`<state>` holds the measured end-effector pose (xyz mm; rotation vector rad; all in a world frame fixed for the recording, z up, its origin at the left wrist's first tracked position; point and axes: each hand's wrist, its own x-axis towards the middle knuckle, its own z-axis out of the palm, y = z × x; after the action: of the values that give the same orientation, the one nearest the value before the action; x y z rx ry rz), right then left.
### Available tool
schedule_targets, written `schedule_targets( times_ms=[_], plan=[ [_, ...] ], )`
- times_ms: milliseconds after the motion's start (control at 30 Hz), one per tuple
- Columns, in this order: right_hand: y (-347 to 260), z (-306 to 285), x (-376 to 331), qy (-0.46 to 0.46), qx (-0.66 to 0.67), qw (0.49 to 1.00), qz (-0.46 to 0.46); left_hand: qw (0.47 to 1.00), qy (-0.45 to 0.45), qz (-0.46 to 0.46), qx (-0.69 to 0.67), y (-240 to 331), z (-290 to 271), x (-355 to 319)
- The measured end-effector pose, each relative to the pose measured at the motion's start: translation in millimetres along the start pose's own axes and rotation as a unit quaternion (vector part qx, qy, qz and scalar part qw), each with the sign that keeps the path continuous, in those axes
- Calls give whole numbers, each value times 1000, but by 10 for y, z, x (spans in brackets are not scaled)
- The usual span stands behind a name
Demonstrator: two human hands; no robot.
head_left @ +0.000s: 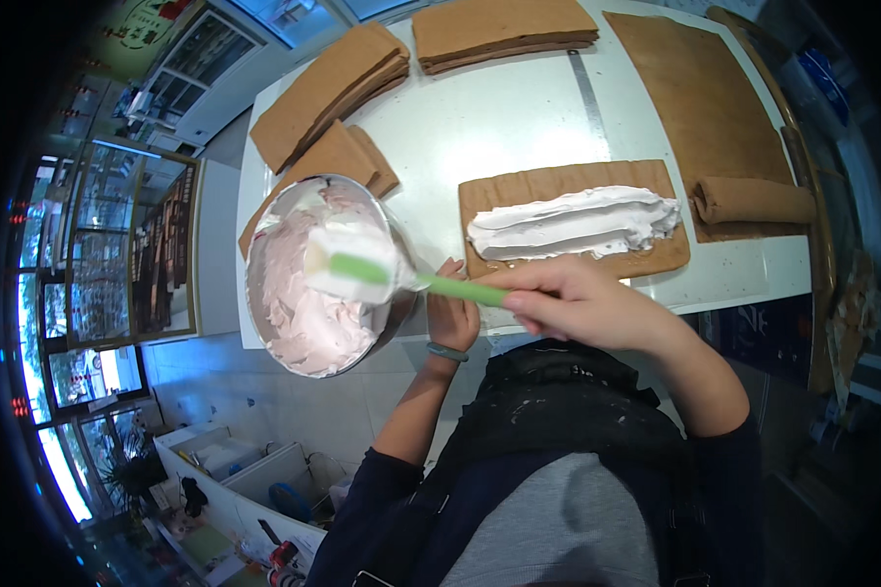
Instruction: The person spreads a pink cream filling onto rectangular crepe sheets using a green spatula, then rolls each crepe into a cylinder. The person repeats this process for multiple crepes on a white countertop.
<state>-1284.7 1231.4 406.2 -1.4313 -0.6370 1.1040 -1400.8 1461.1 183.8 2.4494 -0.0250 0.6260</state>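
Observation:
My right hand (578, 305) is closed round the green handle of a spatula (465, 291). The spatula's blade, coated in white cream and smeared by motion, is over a large metal bowl (392, 210) of pale pink-white cream (299, 284). My left hand (452, 311), with a band at the wrist, is beside the bowl's right side, fingers apart and partly behind the spatula handle. Whether it touches the bowl I cannot tell. Beyond my right hand lies a brown cake sheet (478, 191), with a thick ridged strip of white cream (573, 223) along its middle.
Stacked brown cake sheets (328, 93) lie at the white table's (489, 117) far left, and another stack (504, 34) at its far edge. On the right, a long brown sheet (705, 93) ends near a rolled piece (754, 201). A display cabinet (132, 240) stands to the left.

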Motion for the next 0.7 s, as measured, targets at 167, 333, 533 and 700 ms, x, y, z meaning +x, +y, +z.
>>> schedule_targets(
  times_ms=[167,333,533,700],
  plan=[
    [-65,99,77,-15,-118,992,35,997,-12,-68,-39,-80,62,-111],
    [-64,-250,-548,71,-104,984,126,994,-24,-33,97,-90,111,-183],
    [516,269,-1,-39,-98,994,-4,999,30,-13,7,-53,100,-31],
    [639,-156,-567,117,-62,990,52,989,38,109,88,22,-1,-17]
  ],
)
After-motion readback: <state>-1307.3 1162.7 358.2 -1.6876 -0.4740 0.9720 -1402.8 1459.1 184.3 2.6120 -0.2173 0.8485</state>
